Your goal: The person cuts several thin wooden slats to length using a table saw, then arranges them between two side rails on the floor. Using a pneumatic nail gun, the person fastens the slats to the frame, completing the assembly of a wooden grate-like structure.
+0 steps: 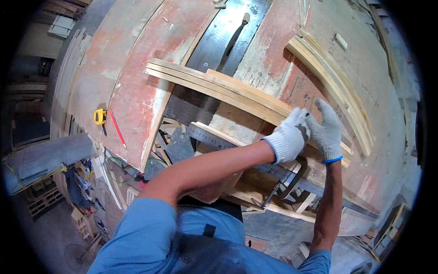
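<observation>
Both my hands wear pale knit gloves with blue cuffs and meet above the right part of several long, straight wooden strips [219,86]. My left hand [287,137], with a dark patch on its glove, has its fingers curled against the fingers of my right hand; what they hold, if anything, is hidden. My right hand [327,130] is open, one finger or thumb standing apart from the others. The strips lie across the worktable, partly covered by my hands. Just beyond my right hand lie curved wooden strips [335,84]. Nearer my body is a long metal ruler [210,138].
A dark C-clamp [299,176] sits at the table's near edge. To the left lie a yellow tape measure [100,116] and a red pencil [117,129]. A metal plate [205,57] with a slot is set into the worktable [137,86]. A small wood block [341,41] lies at the far right.
</observation>
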The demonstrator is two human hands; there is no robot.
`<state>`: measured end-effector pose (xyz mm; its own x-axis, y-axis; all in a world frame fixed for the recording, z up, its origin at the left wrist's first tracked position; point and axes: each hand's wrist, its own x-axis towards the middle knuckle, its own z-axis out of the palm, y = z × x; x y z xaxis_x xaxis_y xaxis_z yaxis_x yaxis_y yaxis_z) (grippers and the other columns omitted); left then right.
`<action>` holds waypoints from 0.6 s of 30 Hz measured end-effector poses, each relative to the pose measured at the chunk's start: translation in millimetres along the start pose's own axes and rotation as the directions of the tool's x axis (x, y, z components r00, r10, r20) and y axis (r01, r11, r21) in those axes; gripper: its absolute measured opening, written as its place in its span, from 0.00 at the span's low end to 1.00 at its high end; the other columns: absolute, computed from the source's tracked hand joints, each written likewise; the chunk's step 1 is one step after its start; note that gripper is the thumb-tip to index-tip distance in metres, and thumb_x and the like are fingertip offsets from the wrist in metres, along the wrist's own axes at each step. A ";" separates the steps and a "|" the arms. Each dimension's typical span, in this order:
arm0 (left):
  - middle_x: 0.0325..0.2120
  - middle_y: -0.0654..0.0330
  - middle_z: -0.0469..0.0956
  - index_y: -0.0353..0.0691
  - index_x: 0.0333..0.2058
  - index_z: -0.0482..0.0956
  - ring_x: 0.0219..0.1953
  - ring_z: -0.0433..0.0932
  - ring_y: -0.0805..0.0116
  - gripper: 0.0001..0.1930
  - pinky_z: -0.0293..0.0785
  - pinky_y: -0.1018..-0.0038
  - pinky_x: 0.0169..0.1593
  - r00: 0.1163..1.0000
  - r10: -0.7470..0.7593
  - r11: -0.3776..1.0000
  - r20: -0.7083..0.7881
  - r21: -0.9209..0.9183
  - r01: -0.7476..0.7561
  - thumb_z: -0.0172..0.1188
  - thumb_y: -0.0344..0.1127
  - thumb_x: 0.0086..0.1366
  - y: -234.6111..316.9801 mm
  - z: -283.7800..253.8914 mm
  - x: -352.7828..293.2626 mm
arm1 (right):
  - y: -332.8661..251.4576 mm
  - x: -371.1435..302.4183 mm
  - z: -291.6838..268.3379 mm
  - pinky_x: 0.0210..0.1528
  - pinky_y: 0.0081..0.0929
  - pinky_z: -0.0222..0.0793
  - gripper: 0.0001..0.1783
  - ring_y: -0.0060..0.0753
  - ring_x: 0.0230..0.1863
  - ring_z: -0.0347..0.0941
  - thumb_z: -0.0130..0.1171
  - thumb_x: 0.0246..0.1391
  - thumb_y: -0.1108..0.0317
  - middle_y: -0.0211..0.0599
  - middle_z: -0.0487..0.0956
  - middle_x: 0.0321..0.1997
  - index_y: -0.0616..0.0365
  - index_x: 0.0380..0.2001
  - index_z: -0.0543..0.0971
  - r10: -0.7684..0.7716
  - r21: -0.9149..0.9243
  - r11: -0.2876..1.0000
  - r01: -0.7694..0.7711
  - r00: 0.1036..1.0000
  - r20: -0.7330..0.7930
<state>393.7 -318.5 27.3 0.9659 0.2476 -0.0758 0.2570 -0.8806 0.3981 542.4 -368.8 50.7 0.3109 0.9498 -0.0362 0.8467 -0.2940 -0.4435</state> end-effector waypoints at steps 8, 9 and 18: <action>0.50 0.50 0.81 0.40 0.57 0.80 0.56 0.79 0.50 0.23 0.75 0.57 0.61 0.880 -0.330 0.934 -0.342 -0.254 0.251 0.69 0.34 0.63 -76.4 -71.4 -227.4 | -75.7 3.4 52.3 0.68 0.46 0.62 0.53 0.56 0.63 0.69 0.78 0.41 0.46 0.54 0.74 0.61 0.67 0.64 0.68 -0.387 -0.168 0.903 0.395 0.919 0.078; 0.52 0.50 0.81 0.41 0.58 0.79 0.57 0.79 0.50 0.27 0.76 0.58 0.61 0.866 -0.326 0.945 -0.380 -0.165 0.283 0.72 0.34 0.60 -97.8 -76.4 -244.4 | -80.8 5.4 59.1 0.69 0.46 0.62 0.54 0.57 0.64 0.69 0.78 0.41 0.46 0.55 0.73 0.62 0.67 0.65 0.67 -0.385 -0.192 0.898 0.397 0.918 0.097; 0.66 0.50 0.68 0.43 0.70 0.63 0.70 0.64 0.49 0.46 0.55 0.52 0.74 0.914 -0.345 0.835 -0.213 0.376 0.402 0.75 0.41 0.55 -249.6 -100.4 -264.7 | -99.0 16.7 82.9 0.55 0.45 0.69 0.54 0.51 0.52 0.74 0.81 0.34 0.45 0.47 0.76 0.49 0.65 0.60 0.68 -0.255 -0.274 0.915 0.298 0.950 0.179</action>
<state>70.8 -123.7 39.9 0.7878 0.6158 -0.0117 0.6150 -0.7875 -0.0415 428.0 -315.0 19.8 0.0016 0.9966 -0.0818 0.9851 -0.0156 -0.1712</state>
